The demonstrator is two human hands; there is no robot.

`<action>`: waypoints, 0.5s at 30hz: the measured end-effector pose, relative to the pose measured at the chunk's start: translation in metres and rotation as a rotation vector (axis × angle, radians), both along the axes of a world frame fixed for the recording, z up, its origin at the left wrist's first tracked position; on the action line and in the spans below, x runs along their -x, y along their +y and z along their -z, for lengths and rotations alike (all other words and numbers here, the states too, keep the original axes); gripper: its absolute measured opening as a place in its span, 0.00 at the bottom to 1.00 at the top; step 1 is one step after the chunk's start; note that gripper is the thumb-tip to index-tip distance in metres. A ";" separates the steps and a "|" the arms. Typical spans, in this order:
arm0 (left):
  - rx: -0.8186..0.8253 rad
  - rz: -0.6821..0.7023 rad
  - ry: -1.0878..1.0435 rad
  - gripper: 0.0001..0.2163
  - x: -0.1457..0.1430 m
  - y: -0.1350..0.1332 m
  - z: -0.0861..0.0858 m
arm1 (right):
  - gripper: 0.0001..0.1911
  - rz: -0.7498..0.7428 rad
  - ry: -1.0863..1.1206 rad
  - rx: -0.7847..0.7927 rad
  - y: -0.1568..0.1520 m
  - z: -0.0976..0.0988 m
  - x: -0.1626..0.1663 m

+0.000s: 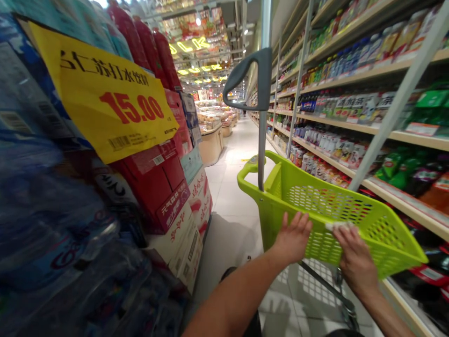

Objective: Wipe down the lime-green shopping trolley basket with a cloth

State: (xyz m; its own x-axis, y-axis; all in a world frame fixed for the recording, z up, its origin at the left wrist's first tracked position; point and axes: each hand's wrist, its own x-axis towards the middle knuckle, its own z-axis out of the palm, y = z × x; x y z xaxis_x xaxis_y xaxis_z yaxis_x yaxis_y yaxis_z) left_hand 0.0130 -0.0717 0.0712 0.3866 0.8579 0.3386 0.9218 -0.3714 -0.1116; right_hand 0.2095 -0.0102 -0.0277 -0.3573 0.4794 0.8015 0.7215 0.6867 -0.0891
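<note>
A lime-green shopping basket cart [315, 199] with perforated sides stands before me. Its grey handle [261, 84] sits on a metal pole [262, 150] at the left end. My left hand [293, 236] lies against the near side of the basket, fingers stretched out just below the rim, gripping nothing. Further right, my right hand [355, 252] presses a small white wipe [345, 226] onto the near rim. Its fingers are bent over the wipe, which is partly covered. I see red and other colours through the basket's holes.
On the left, stacked drink cartons [164, 187] and wrapped bottles [66, 243] carry a yellow price sign [115, 98]. Shelves of bottled drinks [365, 105] line the right. A tiled aisle [242, 135] runs ahead between the shelves and wooden display stands [210, 145].
</note>
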 end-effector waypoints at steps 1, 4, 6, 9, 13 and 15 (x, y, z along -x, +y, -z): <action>0.003 0.015 -0.002 0.24 -0.004 0.001 0.001 | 0.31 -0.004 -0.034 0.014 -0.002 0.008 -0.001; 0.037 0.065 -0.026 0.25 -0.013 0.003 0.005 | 0.29 -0.045 -0.161 0.066 -0.014 0.029 -0.004; 0.074 0.069 -0.035 0.26 -0.017 0.005 0.010 | 0.29 0.006 -0.139 0.119 -0.017 0.024 -0.006; 0.108 0.049 -0.037 0.26 -0.024 0.012 0.017 | 0.29 0.073 -0.002 0.113 -0.008 -0.003 -0.009; 0.112 0.067 -0.023 0.28 -0.038 0.017 0.019 | 0.26 0.056 0.021 0.177 -0.001 -0.001 -0.020; 0.107 0.087 -0.010 0.28 -0.043 0.017 0.019 | 0.23 0.025 -0.049 0.267 -0.006 0.016 -0.026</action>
State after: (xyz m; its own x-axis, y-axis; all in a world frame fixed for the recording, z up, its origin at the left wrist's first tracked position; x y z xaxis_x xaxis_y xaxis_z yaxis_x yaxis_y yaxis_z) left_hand 0.0563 -0.0546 0.0517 0.4583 0.8525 0.2514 0.8863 -0.4594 -0.0582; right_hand 0.2359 -0.0164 -0.0437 -0.3776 0.6804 0.6280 0.7459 0.6254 -0.2290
